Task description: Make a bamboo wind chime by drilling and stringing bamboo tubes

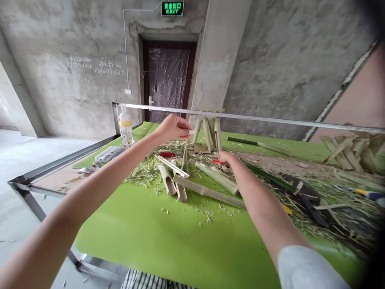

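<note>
white cloth sleeve (pixel 309 269) of my right arm is nearest; right hand (pixel 227 158) curls beside small red handle (pixel 218 161) on green table (pixel 168 241), grip unclear; left hand (pixel 173 128) pinches thin pale string (pixel 184 154) high, i think to let it hang free.

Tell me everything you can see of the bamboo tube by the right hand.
The bamboo tube is a long, pale green length of smooth-skinned bamboo, lying flat and diagonally on the green tabletop, its near end by the right forearm. Pale shavings lie around its far end; whether the forearm touches it is unclear.
</note>
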`<state>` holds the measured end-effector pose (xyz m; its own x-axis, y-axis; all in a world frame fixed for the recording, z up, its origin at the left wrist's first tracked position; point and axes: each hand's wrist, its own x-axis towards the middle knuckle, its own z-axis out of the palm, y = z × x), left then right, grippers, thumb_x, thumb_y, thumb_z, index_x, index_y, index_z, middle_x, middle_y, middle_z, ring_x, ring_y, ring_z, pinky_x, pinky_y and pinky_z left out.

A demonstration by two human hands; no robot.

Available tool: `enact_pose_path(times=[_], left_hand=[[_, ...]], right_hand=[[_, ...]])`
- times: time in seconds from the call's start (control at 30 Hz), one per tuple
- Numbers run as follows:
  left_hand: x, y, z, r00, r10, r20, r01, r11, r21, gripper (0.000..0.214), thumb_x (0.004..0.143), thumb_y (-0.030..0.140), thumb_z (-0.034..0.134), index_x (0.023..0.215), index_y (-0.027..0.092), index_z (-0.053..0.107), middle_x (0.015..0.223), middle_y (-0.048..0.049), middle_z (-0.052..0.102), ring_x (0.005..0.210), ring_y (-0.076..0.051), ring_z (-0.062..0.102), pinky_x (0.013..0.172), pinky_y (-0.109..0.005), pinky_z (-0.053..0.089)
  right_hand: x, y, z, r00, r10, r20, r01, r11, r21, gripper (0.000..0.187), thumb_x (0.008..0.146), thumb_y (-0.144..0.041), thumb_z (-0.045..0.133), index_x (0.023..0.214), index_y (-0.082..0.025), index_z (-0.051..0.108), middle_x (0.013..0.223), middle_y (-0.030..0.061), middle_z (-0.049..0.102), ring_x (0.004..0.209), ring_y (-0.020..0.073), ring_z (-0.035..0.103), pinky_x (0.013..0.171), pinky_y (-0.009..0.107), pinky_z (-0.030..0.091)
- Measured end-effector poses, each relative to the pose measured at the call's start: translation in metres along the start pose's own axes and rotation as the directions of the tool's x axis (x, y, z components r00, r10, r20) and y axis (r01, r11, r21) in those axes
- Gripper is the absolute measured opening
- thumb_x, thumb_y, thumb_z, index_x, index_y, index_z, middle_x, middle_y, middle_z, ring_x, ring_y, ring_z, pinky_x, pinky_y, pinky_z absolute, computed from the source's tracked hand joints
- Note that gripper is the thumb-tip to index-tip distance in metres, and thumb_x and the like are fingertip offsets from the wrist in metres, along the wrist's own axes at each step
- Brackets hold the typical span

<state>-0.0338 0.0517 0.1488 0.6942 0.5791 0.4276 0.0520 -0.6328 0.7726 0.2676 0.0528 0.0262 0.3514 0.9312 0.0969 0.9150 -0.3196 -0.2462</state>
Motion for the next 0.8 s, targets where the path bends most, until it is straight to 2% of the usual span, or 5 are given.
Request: enact_pose_path(times=[0.13, 0.23, 0.4, 0.63, 0.8], left_hand=[[0.009, 0.006, -0.015, 0.992, 0.082, 0.092, -0.099, 0.975, 0.201, 0.011, 0.060, 0.020, 0.072, 0.065, 0.010, 0.069, 0.058, -0.0070, 0.063, 0.058, -0.015, 0.060, 0.063, -0.033, 0.051], [0.017, 0.014, -0.022, 0.989, 0.045, 0.144, -0.090, 0.940, 0.329, 0.008, 0.057, 0.016, 0.072, 0.062, 0.011, 0.069, 0.055, -0.0066, 0.061, 0.058, -0.017, 0.060, 0.064, -0.036, 0.050], [0.023, 0.026, -0.023, 0.981, -0.027, 0.191, -0.036, 0.947, 0.318, 0.005, 0.055, 0.011, 0.070, 0.060, 0.011, 0.068, 0.057, -0.0069, 0.061, 0.065, -0.019, 0.062, 0.068, -0.039, 0.049], [0.023, 0.029, -0.015, 0.979, -0.063, 0.196, -0.009, 0.938, 0.347, 0.005, 0.054, 0.011, 0.070, 0.058, 0.012, 0.068, 0.054, -0.0074, 0.060, 0.058, -0.018, 0.059, 0.064, -0.039, 0.048], [0.026, 0.028, -0.017, 0.980, 0.031, 0.197, -0.122, 0.875, 0.468, 0.005, 0.055, 0.017, 0.069, 0.060, 0.015, 0.069, 0.057, -0.0058, 0.062, 0.057, -0.016, 0.057, 0.064, -0.034, 0.044]], right_hand=[[-0.018, -0.005, -0.034, 1.000, 0.002, -0.028, -0.003, 1.000, -0.003, 0.011, 0.072, -0.023, 0.062, 0.069, -0.013, 0.063, 0.063, 0.0078, 0.059, 0.053, 0.0143, 0.050, 0.052, 0.028, 0.037], [-0.050, -0.017, -0.071, 0.980, -0.178, -0.089, 0.190, 0.968, 0.161, 0.029, 0.077, -0.040, 0.056, 0.091, -0.016, 0.062, 0.074, 0.0060, 0.061, 0.056, 0.0127, 0.051, 0.053, 0.026, 0.036], [-0.110, -0.055, -0.120, 0.921, -0.377, -0.094, 0.389, 0.893, 0.226, 0.039, 0.074, -0.050, 0.056, 0.096, -0.019, 0.063, 0.069, 0.0038, 0.059, 0.056, 0.0122, 0.049, 0.053, 0.027, 0.035], [-0.133, -0.105, -0.122, 0.886, -0.460, -0.065, 0.460, 0.888, -0.010, 0.029, 0.071, -0.043, 0.061, 0.086, -0.018, 0.063, 0.074, 0.0050, 0.060, 0.059, 0.0143, 0.050, 0.054, 0.028, 0.032], [-0.129, -0.116, -0.116, 0.884, -0.463, -0.069, 0.467, 0.882, 0.058, 0.029, 0.072, -0.046, 0.060, 0.083, -0.019, 0.062, 0.071, 0.0033, 0.060, 0.059, 0.0139, 0.050, 0.054, 0.027, 0.032]])
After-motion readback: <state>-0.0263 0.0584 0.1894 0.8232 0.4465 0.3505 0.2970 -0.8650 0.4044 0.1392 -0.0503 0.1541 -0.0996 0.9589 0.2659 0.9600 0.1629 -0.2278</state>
